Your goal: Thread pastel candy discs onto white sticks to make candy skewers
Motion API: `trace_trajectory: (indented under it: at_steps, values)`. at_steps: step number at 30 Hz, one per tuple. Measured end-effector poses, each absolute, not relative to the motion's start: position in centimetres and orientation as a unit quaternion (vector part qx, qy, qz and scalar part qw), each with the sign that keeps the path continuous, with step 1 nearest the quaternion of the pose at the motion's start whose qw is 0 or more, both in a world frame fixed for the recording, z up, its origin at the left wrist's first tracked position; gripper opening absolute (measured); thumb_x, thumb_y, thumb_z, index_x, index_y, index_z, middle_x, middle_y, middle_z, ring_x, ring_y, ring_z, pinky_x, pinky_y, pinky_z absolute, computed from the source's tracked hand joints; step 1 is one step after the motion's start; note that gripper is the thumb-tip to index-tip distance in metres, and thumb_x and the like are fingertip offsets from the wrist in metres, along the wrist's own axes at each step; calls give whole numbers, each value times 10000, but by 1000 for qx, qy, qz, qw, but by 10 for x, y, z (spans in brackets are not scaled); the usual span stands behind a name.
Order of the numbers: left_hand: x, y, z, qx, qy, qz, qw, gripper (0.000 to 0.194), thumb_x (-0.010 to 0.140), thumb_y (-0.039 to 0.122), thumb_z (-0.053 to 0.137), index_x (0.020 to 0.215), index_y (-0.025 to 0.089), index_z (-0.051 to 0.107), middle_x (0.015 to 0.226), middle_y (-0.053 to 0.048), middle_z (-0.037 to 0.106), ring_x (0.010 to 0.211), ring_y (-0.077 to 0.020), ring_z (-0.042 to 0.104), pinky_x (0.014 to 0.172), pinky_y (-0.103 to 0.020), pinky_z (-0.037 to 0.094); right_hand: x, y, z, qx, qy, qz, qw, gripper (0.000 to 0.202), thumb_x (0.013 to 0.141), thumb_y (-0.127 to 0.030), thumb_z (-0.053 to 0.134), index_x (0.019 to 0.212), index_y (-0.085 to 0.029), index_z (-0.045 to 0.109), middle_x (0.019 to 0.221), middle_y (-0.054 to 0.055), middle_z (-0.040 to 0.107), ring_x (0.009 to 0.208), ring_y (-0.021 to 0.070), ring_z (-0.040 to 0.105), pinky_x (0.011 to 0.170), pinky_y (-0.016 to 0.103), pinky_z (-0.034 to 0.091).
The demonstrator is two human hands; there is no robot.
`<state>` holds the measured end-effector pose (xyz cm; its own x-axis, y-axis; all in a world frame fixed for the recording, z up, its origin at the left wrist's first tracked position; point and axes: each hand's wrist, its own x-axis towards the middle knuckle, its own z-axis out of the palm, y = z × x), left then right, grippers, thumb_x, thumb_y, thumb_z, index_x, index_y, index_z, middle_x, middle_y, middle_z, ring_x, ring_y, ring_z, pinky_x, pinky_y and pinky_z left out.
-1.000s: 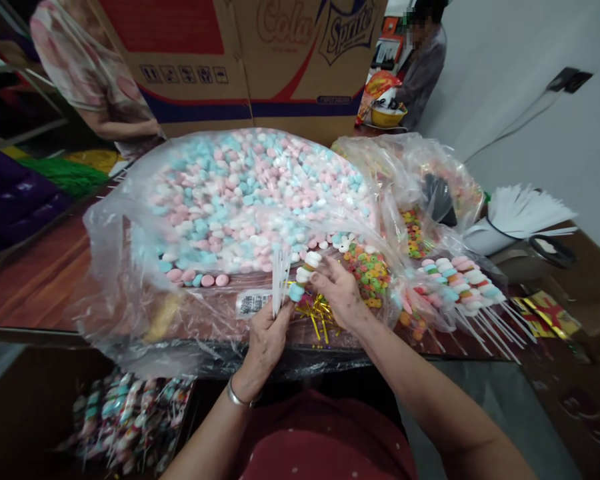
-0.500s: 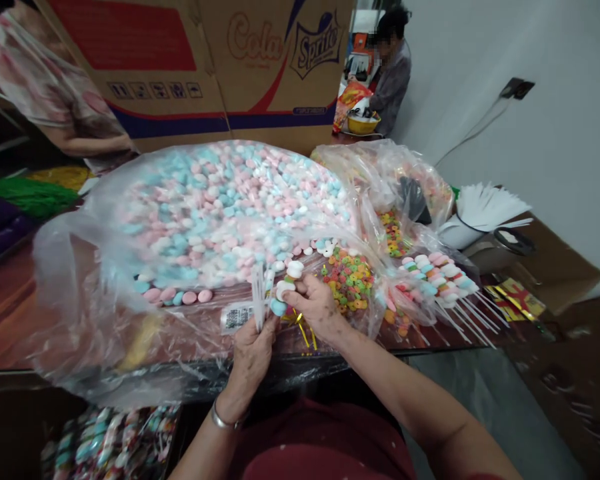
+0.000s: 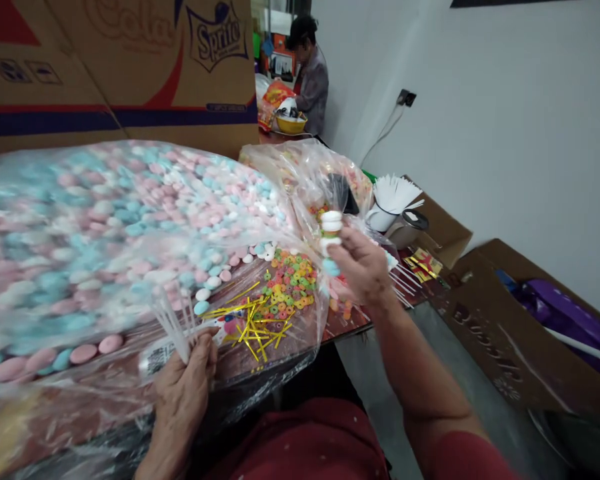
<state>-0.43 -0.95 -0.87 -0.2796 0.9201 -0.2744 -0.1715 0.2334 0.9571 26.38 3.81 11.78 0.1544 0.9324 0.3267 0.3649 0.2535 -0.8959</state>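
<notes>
In my left hand is a small bunch of white sticks, pointing up from closed fingers. My right hand grips a marshmallow skewer, stacked in white and blue with a thin coloured layer between. It is raised over the right part of the table. A big clear bag of pink, white and blue marshmallows spreads across the table's left and middle. Small coloured candy rings lie in a pile between my hands. Gold twist ties are scattered just in front of them.
Finished-looking skewers, partly behind my right hand, show their white sticks. Beyond stand a cup of white sticks and a grey mug. A large cardboard box rises behind the bag. Another person works at the far end.
My right hand has moved away from my left, carrying the skewer rightward. My left hand keeps the sticks. The view has turned right, and the twist ties are now uncovered.
</notes>
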Motion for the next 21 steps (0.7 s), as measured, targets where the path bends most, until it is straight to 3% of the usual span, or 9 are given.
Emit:
trace_trajectory:
  at_steps: [4, 8, 13, 21]
  values:
    - [-5, -9, -9, 319, 573, 537, 531, 521, 685, 579, 750, 948, 133, 689, 573, 68, 475, 440, -31, 343, 369, -128, 230, 348, 36, 110, -701, -630, -39, 332, 250, 831, -327, 573, 980, -197, 727, 870, 62, 707, 796, 209, 592, 743, 323, 446]
    - [-2, -6, -4, 292, 559, 559, 538, 510, 630, 548, 786, 924, 153, 657, 529, 77, 495, 381, -31, 317, 329, -134, 189, 390, 37, 78, -730, -649, -128, 172, 285, 855, -300, 547, 1032, -159, 721, 932, 119, 711, 852, 259, 579, 777, 359, 449]
    - [3, -3, 5, 256, 566, 572, 536, 439, 580, 458, 814, 850, 158, 642, 506, 74, 528, 361, -33, 337, 323, -139, 199, 392, 37, 52, -690, -674, -190, 184, 336, 938, -301, 459, 1150, -138, 662, 1004, 139, 652, 955, 272, 535, 864, 381, 436]
    - [2, -5, 2, 283, 555, 569, 537, 371, 732, 466, 695, 886, 130, 665, 537, 40, 559, 380, -47, 354, 362, -173, 216, 391, 50, 61, -644, -706, -261, 136, 313, 938, -295, 438, 921, -154, 717, 841, 122, 666, 795, 249, 526, 741, 375, 391]
